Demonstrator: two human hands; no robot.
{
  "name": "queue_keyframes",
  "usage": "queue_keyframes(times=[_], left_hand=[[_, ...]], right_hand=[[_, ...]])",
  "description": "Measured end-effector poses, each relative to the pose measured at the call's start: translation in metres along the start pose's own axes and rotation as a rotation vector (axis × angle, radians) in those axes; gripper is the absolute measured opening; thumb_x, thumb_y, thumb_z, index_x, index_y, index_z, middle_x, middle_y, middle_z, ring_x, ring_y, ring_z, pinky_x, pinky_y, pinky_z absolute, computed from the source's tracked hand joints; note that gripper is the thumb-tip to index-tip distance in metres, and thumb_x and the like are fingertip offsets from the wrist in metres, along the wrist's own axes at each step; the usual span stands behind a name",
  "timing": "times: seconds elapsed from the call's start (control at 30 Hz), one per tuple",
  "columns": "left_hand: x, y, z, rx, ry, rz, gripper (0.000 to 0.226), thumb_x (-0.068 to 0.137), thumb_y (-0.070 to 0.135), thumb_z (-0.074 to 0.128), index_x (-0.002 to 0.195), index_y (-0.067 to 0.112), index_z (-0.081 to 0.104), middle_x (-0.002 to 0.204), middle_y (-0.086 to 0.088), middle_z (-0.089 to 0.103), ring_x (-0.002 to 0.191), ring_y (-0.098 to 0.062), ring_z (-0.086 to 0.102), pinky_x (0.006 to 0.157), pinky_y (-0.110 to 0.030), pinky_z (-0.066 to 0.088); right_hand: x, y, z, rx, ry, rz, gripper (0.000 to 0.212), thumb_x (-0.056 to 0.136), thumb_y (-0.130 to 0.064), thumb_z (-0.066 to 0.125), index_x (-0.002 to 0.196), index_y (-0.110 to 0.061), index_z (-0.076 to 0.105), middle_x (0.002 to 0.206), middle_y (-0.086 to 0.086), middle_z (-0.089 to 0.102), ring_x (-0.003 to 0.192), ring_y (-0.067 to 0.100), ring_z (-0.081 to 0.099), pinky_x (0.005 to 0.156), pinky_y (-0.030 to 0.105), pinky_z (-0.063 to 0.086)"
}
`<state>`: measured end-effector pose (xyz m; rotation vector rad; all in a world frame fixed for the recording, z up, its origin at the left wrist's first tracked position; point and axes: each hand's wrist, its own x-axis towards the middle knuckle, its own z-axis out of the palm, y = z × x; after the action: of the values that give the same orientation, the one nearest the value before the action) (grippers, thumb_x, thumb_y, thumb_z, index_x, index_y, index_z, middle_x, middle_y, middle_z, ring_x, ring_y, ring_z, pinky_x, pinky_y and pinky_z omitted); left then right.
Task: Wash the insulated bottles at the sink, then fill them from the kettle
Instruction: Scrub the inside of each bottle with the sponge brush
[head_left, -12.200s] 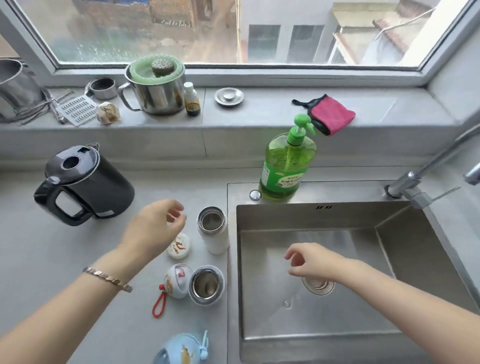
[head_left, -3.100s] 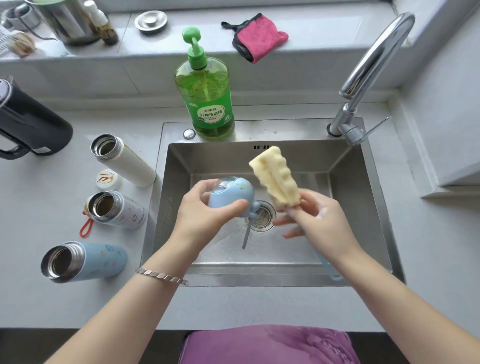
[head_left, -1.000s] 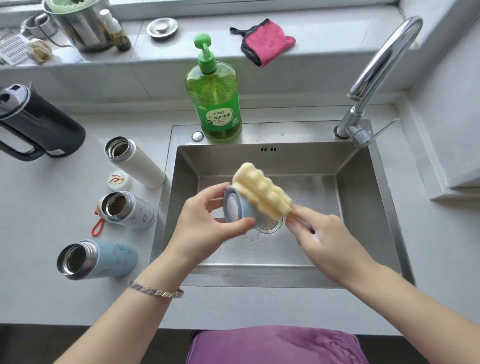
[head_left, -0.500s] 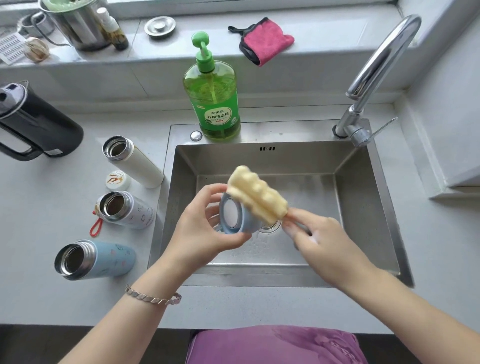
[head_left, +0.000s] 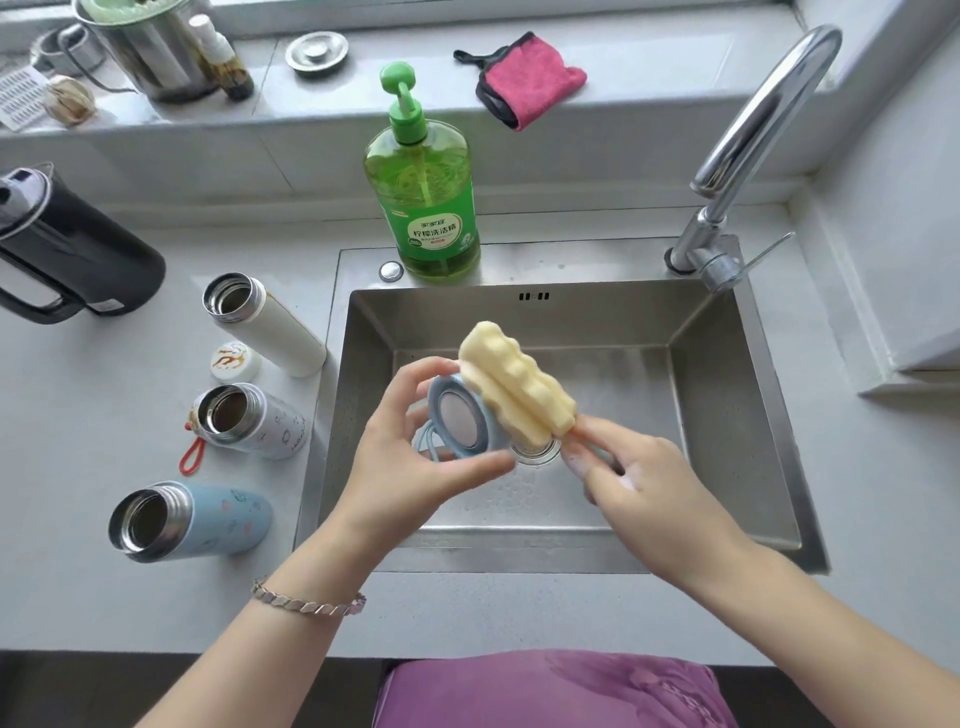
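Note:
Over the steel sink (head_left: 727, 415), my left hand (head_left: 410, 467) grips a light blue bottle lid (head_left: 460, 418), its inner face turned toward me. My right hand (head_left: 644, 493) holds the handle of a yellow sponge brush (head_left: 514, 384), whose foam head lies against the lid's far side. Three open bottles stand on the counter to the left: a white one (head_left: 265, 322), a white patterned one with a red loop (head_left: 249, 421) and a light blue one (head_left: 192, 519). The black kettle (head_left: 67, 249) stands at the far left.
A green dish soap bottle (head_left: 428, 192) stands on the sink's back rim. The tap (head_left: 753, 140) arches over the right corner. A white cap (head_left: 235, 362) lies between the bottles. The sill holds a pink cloth (head_left: 530, 78), a steel pot (head_left: 145, 47) and a small dark bottle (head_left: 223, 57).
Since a second ago the lid has turned in my left hand so its inside faces me more. The sponge head has slid along the lid's far edge.

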<state>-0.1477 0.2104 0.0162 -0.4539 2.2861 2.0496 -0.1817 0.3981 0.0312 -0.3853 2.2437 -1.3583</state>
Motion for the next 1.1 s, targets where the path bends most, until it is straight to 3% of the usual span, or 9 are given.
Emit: queue_keyframes(times=[0.1,0.2,0.3,0.47,0.53,0.73,0.83,0.93,1.1], left_hand=[[0.001,-0.003,0.004,-0.028,0.107,-0.047,0.053,0.047,0.046,0.079,0.095,0.042,0.058,0.103,0.006,0.065,0.099,-0.014,0.065,0.082,-0.029,0.053],[0.003,-0.005,0.005,0.012,0.177,-0.102,0.058,0.050,0.035,0.085,0.101,0.032,0.058,0.107,0.007,0.064,0.097,-0.008,0.064,0.072,-0.016,0.051],[0.003,-0.005,0.004,-0.013,0.152,-0.107,0.053,0.054,0.014,0.085,0.098,0.030,0.061,0.102,0.000,0.065,0.083,-0.004,0.066,0.064,-0.009,0.048],[-0.004,-0.006,0.002,0.162,0.046,-0.051,0.062,0.050,0.020,0.079,0.104,0.041,0.057,0.092,0.007,0.064,0.083,-0.005,0.064,0.073,-0.015,0.050],[-0.005,-0.005,0.000,0.179,0.022,-0.019,0.062,0.053,0.015,0.078,0.101,0.045,0.055,0.086,0.006,0.063,0.083,-0.012,0.064,0.070,-0.017,0.050],[-0.008,-0.008,-0.001,0.227,-0.005,0.027,0.069,0.054,0.011,0.072,0.105,0.051,0.047,0.110,0.013,0.057,0.100,-0.018,0.061,0.075,-0.021,0.053],[-0.008,-0.008,0.000,0.182,-0.003,0.009,0.069,0.054,0.008,0.068,0.100,0.053,0.045,0.099,0.003,0.060,0.095,-0.023,0.063,0.072,-0.020,0.049],[-0.009,-0.007,0.001,0.159,-0.011,-0.010,0.072,0.052,0.005,0.065,0.099,0.055,0.042,0.115,0.011,0.054,0.100,-0.024,0.062,0.069,-0.020,0.049],[-0.009,-0.008,-0.004,0.142,-0.013,-0.013,0.095,0.051,-0.001,0.060,0.121,0.058,0.033,0.114,0.027,0.049,0.106,-0.013,0.058,0.084,-0.028,0.053]], right_hand=[[-0.001,0.005,0.001,0.018,-0.004,0.003,0.028,0.094,-0.019,0.048,0.091,-0.044,0.060,0.048,-0.007,0.036,0.046,0.010,0.028,0.046,0.020,0.021],[-0.007,0.007,0.005,-0.007,-0.020,-0.023,0.026,0.094,-0.019,0.048,0.087,-0.041,0.059,0.049,-0.005,0.033,0.047,0.010,0.027,0.047,0.022,0.021],[-0.004,0.012,0.003,-0.029,-0.024,0.001,0.023,0.094,-0.019,0.049,0.085,-0.037,0.060,0.049,-0.006,0.034,0.047,0.010,0.028,0.048,0.024,0.021],[0.001,0.014,0.000,-0.008,0.027,0.035,0.022,0.095,-0.023,0.046,0.087,-0.037,0.062,0.047,-0.009,0.039,0.046,0.009,0.031,0.046,0.018,0.023],[-0.007,0.009,0.004,-0.024,-0.021,-0.007,0.018,0.094,-0.020,0.048,0.088,-0.028,0.063,0.046,-0.007,0.035,0.045,0.010,0.029,0.046,0.020,0.021],[-0.003,0.010,0.004,-0.031,0.026,0.007,0.023,0.094,-0.021,0.047,0.087,-0.039,0.060,0.047,-0.010,0.042,0.047,0.009,0.034,0.048,0.020,0.025],[-0.007,0.006,0.009,-0.039,-0.007,-0.014,0.017,0.094,-0.023,0.048,0.087,-0.030,0.061,0.047,-0.005,0.036,0.045,0.010,0.029,0.046,0.021,0.021],[-0.002,0.009,0.008,-0.021,0.061,0.027,0.018,0.094,-0.023,0.047,0.095,-0.027,0.065,0.049,-0.007,0.039,0.047,0.010,0.031,0.048,0.022,0.024],[-0.008,0.003,0.013,-0.006,-0.042,-0.005,0.022,0.093,-0.022,0.048,0.085,-0.037,0.061,0.048,-0.004,0.034,0.046,0.009,0.028,0.047,0.022,0.022]])
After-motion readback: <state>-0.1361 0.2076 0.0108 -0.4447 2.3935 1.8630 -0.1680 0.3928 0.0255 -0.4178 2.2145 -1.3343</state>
